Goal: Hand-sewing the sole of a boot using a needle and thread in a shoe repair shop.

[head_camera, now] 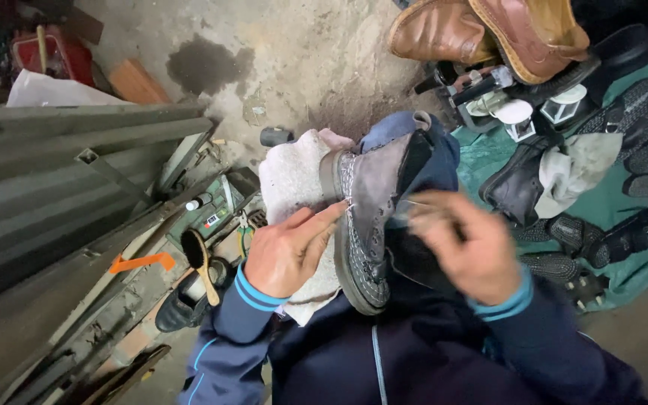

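Observation:
A grey shoe [373,202] with pale stitching along its sole lies sole-left on a white cloth [290,184] over my lap. My left hand [286,251] rests on the cloth and presses its index finger against the sole's stitched edge. My right hand [463,244] is blurred, just right of the shoe's upper, fingers pinched on what looks like a thin needle or thread [414,204] that reaches toward the shoe. Both sleeves are dark blue with light blue cuffs.
Brown leather shoes [481,30] stand at the top. Black shoes and soles [609,187] and small jars [515,116] lie on a green sheet [639,262] at right. A wooden brush [200,262] and green toolbox [215,210] sit at left by grey metal panels [54,172].

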